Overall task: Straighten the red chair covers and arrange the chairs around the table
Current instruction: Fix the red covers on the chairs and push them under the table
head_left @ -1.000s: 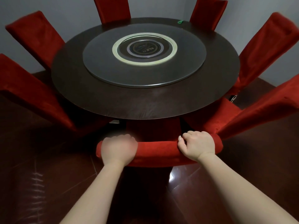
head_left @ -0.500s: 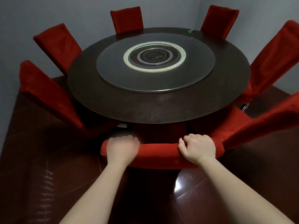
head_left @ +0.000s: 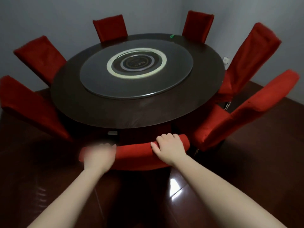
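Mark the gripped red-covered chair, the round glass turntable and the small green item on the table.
Gripped red-covered chair (head_left: 134,149): head view, middle of backrest top.
Round glass turntable (head_left: 177,79): head view, bare glass right of centre.
Small green item (head_left: 172,36): head view, its middle.

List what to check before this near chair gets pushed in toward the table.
1. Right hand grips the chair top: ok.
2. Left hand on the chair top: blurred, so its grip cannot tell.
3. Cover between the hands lies smooth: ok.
4. Chair back faces the table: ok.
5. Gap to the neighbour chair on the right: close; whether they touch, cannot tell.
6. Chair legs: hidden, cannot tell.
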The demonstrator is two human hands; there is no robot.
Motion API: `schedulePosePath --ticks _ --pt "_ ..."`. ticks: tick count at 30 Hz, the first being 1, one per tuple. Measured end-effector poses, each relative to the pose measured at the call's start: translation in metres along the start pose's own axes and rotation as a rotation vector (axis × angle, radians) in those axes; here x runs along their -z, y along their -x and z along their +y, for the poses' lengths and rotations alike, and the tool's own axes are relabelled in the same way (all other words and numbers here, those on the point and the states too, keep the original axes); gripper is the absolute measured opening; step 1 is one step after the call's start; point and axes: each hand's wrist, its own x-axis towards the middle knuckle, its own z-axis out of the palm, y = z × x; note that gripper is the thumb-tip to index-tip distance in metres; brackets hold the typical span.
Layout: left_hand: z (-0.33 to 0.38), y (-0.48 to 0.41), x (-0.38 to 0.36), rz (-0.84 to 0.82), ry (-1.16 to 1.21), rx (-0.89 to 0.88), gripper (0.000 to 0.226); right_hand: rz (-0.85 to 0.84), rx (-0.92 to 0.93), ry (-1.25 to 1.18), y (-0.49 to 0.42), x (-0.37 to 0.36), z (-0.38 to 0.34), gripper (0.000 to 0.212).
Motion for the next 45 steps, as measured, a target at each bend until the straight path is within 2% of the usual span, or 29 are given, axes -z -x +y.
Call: schedulePosePath --ticks 3,7,12,18,24,28,31,36,41,45 --pt "0.023 0.010 0.029 -0.088 0.130 0.008 0.055 -0.036 0.040 -0.034 0.015 0.028 0.049 0.050" --pt "0.092 0.016 0.078 -0.010 0.172 -0.110 0.056 0.009 0.025 -0.026 0.037 0.085 0.148 0.048" --pt "0.219 0.016 0.128 0.057 0.197 -0.338 0.055 0.116 -0.098 0.008 0.068 0.142 0.265 0.040" --pt "0.367 0.001 0.158 0.019 0.239 -0.592 0.057 0.144 -0.288 -0.004 0.098 0.165 0.368 0.040" --pt "0.482 -0.061 0.181 -0.005 0.228 -0.720 0.061 0.128 -0.372 0.032 0.091 0.176 0.463 0.042" --pt "0.539 -0.107 0.197 -0.047 0.241 -0.723 0.062 0.082 -0.368 0.045 0.053 0.194 0.512 0.046" --pt "0.575 -0.134 0.202 -0.045 0.221 -0.736 0.062 0.110 -0.334 0.029 0.019 0.198 0.543 0.045" --pt "0.618 -0.162 0.197 -0.101 0.189 -0.710 0.065 0.057 -0.240 0.001 -0.020 0.182 0.586 0.046" --pt "0.652 -0.167 0.167 -0.221 0.208 -0.588 0.069 -0.044 -0.119 0.033 -0.070 0.147 0.656 0.048" --pt "0.667 -0.157 0.144 -0.297 0.257 -0.376 0.073 -0.214 0.023 0.162 -0.121 0.124 0.706 0.051"
